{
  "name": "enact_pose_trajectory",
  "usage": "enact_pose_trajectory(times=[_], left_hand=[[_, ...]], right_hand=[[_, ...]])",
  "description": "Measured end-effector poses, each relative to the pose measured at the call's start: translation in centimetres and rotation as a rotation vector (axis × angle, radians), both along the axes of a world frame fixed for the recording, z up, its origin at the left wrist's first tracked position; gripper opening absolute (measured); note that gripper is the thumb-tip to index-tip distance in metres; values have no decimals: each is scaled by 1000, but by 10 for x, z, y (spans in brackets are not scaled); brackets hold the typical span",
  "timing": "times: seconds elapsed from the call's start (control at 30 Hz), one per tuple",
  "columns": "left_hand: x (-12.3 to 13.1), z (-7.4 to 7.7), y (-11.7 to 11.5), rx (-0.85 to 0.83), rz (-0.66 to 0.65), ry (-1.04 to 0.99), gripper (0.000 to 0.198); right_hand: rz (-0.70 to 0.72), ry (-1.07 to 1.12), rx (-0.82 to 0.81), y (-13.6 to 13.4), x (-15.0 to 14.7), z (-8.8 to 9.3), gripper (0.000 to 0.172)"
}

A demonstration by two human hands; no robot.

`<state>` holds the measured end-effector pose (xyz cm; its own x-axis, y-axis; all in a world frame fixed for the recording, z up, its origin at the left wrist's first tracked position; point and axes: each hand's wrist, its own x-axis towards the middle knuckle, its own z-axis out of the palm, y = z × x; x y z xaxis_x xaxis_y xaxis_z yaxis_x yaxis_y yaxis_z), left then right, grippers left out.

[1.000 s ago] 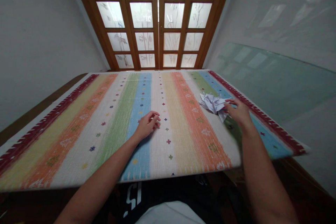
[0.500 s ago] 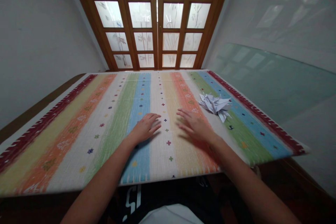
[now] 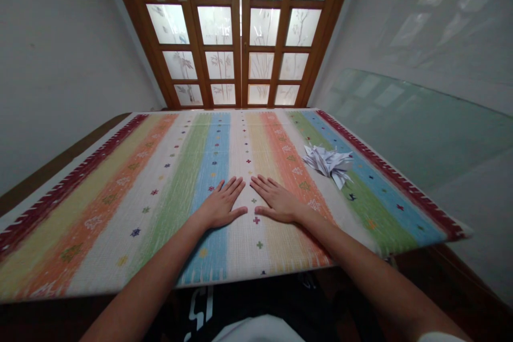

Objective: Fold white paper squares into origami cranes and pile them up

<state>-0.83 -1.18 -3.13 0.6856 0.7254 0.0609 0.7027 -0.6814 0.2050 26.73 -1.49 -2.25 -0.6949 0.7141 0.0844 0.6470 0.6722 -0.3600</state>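
My left hand [image 3: 222, 205] lies flat on the striped woven mat [image 3: 168, 208], fingers spread, over the blue and white bands. My right hand [image 3: 277, 202] rests palm down just beside it on the white and yellow bands, holding nothing. The thumbs point toward each other with a small gap between them. A crumpled white paper figure, folded with pointed flaps like an origami model [image 3: 327, 164], sits on the mat to the upper right, well apart from both hands.
The mat's red-patterned border runs along both sides, and its near edge lies close to my body. A wooden door with frosted panes [image 3: 234, 32] stands at the far end. Plain walls flank the mat, with a glass panel [image 3: 412, 123] on the right.
My right hand has moved left, away from the paper figure, and now lies flat beside my left hand. My left hand has flattened with its fingers spread. The paper figure has stayed in place.
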Motion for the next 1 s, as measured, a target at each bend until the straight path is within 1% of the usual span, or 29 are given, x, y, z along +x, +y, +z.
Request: enact_pose_trajectory(times=[0.07,0.17,0.27,0.4,0.57,0.8,1.0], left_hand=[[0,-1,0,9,4,-14,82],[-1,0,0,10,6,-30,71],[-1,1,0,5,7,-26,66],[-1,2,0,-4,15,0,70],[-1,0,1,4,4,-4,76],[-1,-2,3,16,5,21,84],[0,0,2,10,38,83,85]], right_hand=[[-13,-2,10,1,-1,-2,83],[-23,7,15,3,-1,-5,70],[-22,5,19,4,-1,-6,66],[-18,-16,10,3,-2,-2,68],[-17,-28,15,2,-2,0,76],[-1,-44,38,6,-1,-5,84],[-3,-55,64,8,-1,-8,89]])
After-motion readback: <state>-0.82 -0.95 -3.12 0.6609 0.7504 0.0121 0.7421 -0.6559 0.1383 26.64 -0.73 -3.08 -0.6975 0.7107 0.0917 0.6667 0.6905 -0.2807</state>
